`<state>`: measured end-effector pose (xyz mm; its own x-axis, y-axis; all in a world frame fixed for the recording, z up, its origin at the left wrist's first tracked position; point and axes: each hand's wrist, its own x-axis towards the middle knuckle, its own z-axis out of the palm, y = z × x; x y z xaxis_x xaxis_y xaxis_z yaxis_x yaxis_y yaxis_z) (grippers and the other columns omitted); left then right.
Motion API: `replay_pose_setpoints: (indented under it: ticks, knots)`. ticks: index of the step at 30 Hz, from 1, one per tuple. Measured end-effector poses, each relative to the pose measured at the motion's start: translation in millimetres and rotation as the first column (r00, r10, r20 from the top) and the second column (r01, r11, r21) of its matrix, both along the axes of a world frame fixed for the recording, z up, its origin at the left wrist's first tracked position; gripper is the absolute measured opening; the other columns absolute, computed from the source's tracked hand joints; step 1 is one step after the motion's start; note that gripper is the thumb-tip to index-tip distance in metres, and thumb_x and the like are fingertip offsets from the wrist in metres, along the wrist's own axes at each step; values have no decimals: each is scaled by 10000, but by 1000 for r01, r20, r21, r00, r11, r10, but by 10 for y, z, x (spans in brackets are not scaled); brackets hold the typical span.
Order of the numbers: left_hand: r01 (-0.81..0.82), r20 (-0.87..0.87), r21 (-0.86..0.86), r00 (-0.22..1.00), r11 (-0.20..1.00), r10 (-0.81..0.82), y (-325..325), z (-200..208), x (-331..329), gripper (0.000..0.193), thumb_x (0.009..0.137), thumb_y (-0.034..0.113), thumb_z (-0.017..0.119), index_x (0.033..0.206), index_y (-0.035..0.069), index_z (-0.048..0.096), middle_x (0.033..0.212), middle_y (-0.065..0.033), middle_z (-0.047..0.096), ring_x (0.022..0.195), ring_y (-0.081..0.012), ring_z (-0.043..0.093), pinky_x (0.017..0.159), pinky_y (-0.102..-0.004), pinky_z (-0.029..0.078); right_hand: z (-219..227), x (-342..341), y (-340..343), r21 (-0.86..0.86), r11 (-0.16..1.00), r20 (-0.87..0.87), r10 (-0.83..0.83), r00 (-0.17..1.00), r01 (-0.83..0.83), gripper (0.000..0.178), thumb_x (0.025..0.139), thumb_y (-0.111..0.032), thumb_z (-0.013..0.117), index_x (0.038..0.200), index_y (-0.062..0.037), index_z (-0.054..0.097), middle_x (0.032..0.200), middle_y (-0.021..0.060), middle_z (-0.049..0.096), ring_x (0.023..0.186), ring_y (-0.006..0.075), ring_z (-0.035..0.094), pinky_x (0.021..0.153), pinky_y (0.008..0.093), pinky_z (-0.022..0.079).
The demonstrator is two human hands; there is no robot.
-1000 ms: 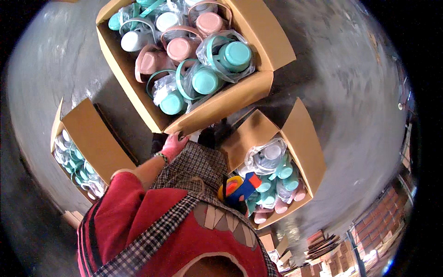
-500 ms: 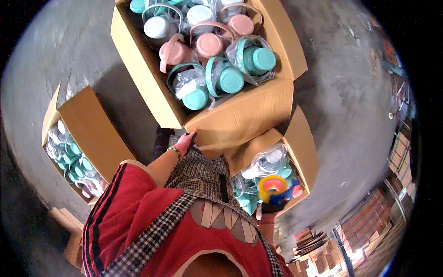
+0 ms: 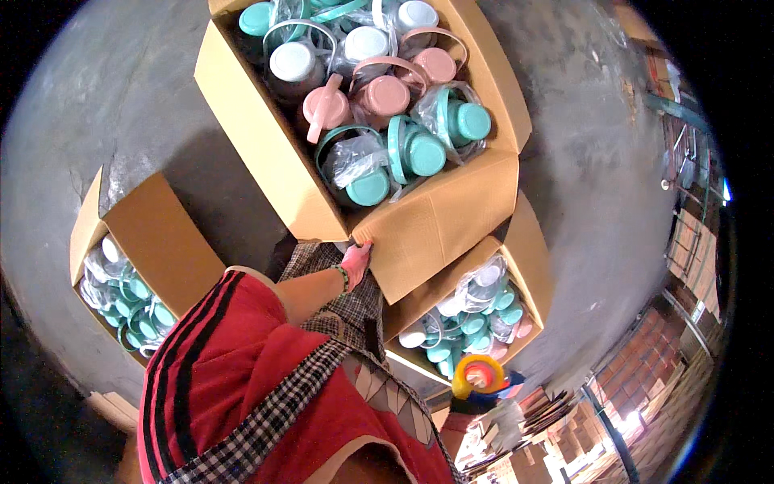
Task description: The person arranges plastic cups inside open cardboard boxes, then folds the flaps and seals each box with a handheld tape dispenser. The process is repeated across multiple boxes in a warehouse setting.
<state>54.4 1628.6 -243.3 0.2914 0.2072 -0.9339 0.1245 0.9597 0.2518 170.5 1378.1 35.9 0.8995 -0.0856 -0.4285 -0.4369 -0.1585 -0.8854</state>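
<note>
Our left hand (image 3: 355, 256), gloved in pink, grips the large carton's near flap (image 3: 442, 224) at its left corner; our right hand (image 3: 462, 408) appears closed around a yellow-and-blue tape dispenser (image 3: 461, 376), finger detail too dark to confirm. For good handling, we judge, the flap wants a light edge grip, without creasing, the dispenser clear of the cardboard. Along the large carton's (image 3: 256, 153) near edge sit 3 teal jugs (image 3: 425, 155); 2 further open cartons (image 3: 165, 234) flank us.
</note>
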Motion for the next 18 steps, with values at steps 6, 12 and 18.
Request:
replay_pose_setpoints:
  ticks: [6,12,18]
  knots:
    - [96,-21,-10,995,995,-96,-94,-187,-114,373,849,285,455,1137,49,444,1101,-37,496,1012,-194,444,839,-322,357,-373,-629,-361,218,959,-294,-115,949,183,504,815,-412,392,1188,-74,373,1120,67,467,976,229,477,842,372,398]
    - [292,45,-17,956,956,-291,278,489,95,531,850,441,334,1223,63,330,1209,-81,405,1066,-220,405,859,-324,333,-776,-935,-941,86,973,-348,-173,921,215,616,802,-559,318,1235,-122,330,1201,62,408,1058,244,424,864,403,361]
    - [59,-101,-403,989,913,-109,580,970,227,572,862,478,216,1288,98,249,1300,-63,320,1164,-223,312,974,-265,189,-549,-483,-850,367,844,-399,-238,886,391,619,806,-580,247,1231,-140,342,1210,59,404,1094,250,396,906,436,331]
